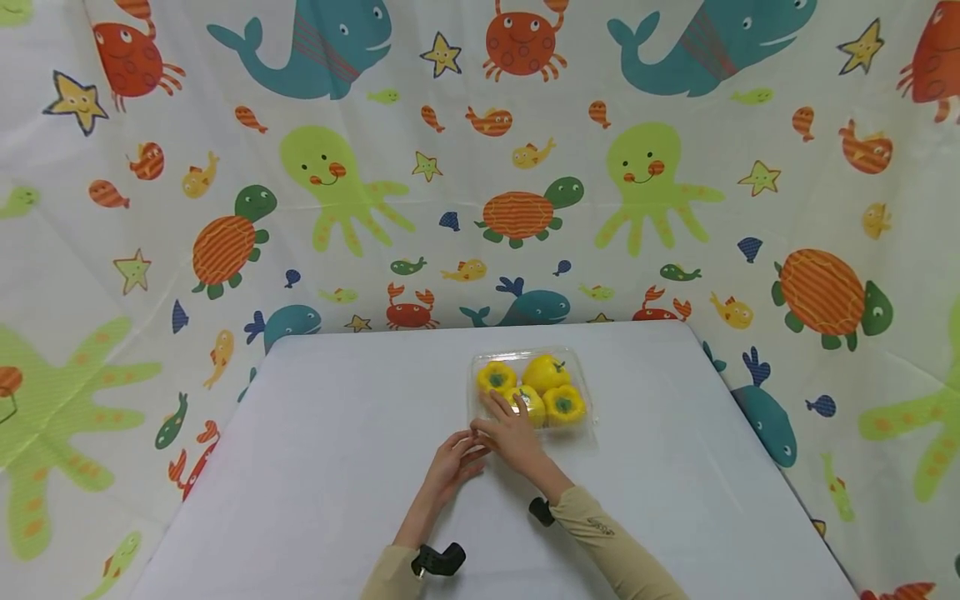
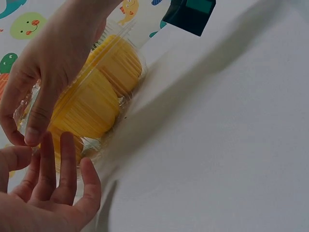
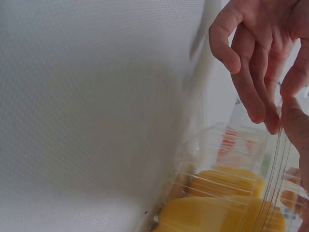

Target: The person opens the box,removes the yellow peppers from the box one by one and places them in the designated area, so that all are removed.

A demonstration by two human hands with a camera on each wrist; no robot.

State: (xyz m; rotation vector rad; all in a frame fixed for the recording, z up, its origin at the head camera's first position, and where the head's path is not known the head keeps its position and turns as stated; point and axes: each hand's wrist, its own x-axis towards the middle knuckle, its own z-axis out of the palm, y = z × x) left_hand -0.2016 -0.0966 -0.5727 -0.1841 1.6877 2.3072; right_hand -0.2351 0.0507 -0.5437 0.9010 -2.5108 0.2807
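Observation:
A clear plastic clamshell container [image 1: 583,367] lies on the table with several yellow bell peppers [image 1: 546,372] inside. My left hand [image 1: 452,467] is at its near-left corner, where thumb and fingertips pinch the rim. Over the same corner reaches my right hand [image 1: 512,435], its fingers spread on the lid and its thumb at the rim. The two hands meet at this corner. In the left wrist view, the right thumb [image 2: 37,121] comes down close to the left fingertips. The right wrist view shows the container's rim [image 3: 275,169] running up between the fingers of both hands.
A white cloth covers the table [image 1: 337,417]. Behind and beside it hangs a curtain [image 1: 465,125] printed with sea animals. Black camera mounts [image 1: 442,560] sit at both wrists, below tan sleeves [image 1: 615,542].

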